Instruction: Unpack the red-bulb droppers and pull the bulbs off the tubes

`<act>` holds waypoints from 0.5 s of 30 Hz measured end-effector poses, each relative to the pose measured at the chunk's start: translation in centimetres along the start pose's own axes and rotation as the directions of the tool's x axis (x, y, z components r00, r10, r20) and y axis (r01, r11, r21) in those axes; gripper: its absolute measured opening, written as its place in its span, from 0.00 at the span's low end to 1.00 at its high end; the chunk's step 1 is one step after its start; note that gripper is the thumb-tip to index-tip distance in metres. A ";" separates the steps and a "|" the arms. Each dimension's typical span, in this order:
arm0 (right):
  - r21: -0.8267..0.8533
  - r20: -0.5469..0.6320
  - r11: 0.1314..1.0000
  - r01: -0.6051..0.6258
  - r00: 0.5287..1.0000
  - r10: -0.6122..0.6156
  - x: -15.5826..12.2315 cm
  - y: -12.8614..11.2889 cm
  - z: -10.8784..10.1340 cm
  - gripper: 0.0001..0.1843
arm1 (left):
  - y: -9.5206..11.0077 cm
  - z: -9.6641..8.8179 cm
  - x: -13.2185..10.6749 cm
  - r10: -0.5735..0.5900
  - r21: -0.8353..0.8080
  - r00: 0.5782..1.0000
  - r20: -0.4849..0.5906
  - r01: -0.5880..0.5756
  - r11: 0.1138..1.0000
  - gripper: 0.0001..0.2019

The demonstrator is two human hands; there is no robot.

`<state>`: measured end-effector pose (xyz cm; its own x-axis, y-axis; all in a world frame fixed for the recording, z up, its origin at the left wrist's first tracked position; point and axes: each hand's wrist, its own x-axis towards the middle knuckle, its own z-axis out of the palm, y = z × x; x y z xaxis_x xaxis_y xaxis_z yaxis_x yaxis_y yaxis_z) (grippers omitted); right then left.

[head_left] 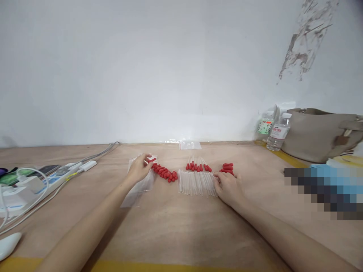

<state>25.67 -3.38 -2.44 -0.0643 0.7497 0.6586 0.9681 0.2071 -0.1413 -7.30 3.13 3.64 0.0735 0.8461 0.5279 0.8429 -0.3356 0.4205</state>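
Note:
My left hand [139, 169] pinches a red rubber dropper bulb [152, 160] above a clear plastic bag [136, 192]. A curved line of loose red bulbs [164, 173] runs from beside that hand toward the middle. In the centre lies a row of clear dropper tubes [195, 183], side by side. My right hand [229, 187] is at the row's right end, finger and thumb closed around the end of a tube. Behind the row, several droppers [197, 167] with red bulbs on clear tubes lie together. A small stack of red bulbs [227, 168] rests just beyond my right hand.
At left are a power strip [55, 185] with plugs and cables, and a white mouse-like object [10, 244]. Two plastic bottles [279, 132] and a beige bag [317, 132] stand at the back right. A plastic packet [190, 145] lies against the wall.

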 end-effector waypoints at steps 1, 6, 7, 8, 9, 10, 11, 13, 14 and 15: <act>0.004 0.004 1.000 0.007 1.000 -0.007 0.0 0.0 0.0 0.10 | -0.1 0.1 0.2 -0.012 0.007 1.000 0.010 0.012 1.000 0.13; 0.011 0.003 0.997 0.076 0.997 -0.076 -0.3 0.0 0.2 0.11 | -0.7 1.4 0.8 0.043 0.086 0.997 0.057 -0.048 0.995 0.11; 0.011 0.000 0.996 0.091 0.996 -0.091 -0.4 0.1 0.2 0.12 | -0.9 1.7 0.9 0.054 0.102 0.996 0.074 -0.062 0.993 0.10; 0.011 -0.003 0.994 0.104 0.995 -0.104 -0.4 0.1 0.2 0.13 | -1.1 1.9 1.1 0.063 0.117 0.994 0.089 -0.073 0.990 0.10; 0.011 -0.006 0.993 0.119 0.993 -0.119 -0.4 0.1 0.2 0.13 | -1.3 2.1 1.2 0.069 0.128 0.993 0.100 -0.082 0.988 0.10; 0.012 -0.008 0.991 0.134 0.991 -0.134 -0.4 0.1 0.1 0.14 | -1.5 2.2 1.3 0.072 0.137 0.992 0.103 -0.086 0.987 0.09; 0.014 -0.009 0.989 0.149 0.989 -0.149 -0.4 0.1 0.1 0.14 | -1.6 2.2 1.5 0.069 0.144 0.993 0.098 -0.083 0.986 0.09; 0.017 -0.012 0.986 0.165 0.986 -0.164 -0.4 0.0 0.1 0.15 | -1.7 2.1 1.7 0.056 0.158 0.996 0.065 -0.066 0.985 0.10; 0.017 -0.015 0.987 0.162 0.987 -0.162 -0.3 0.0 0.0 0.15 | -1.6 2.0 1.9 0.050 0.167 0.998 0.040 -0.056 0.984 0.10; 0.018 -0.020 0.988 0.152 0.988 -0.152 -0.3 0.0 0.0 0.16 | -1.3 1.9 2.1 0.046 0.176 0.999 0.014 -0.048 0.983 0.11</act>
<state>25.65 -3.62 -2.63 -0.2056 0.6969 0.6871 0.9425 0.3300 -0.0526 -7.25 6.09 2.81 0.1198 0.8353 0.5366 0.9192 -0.2975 0.2580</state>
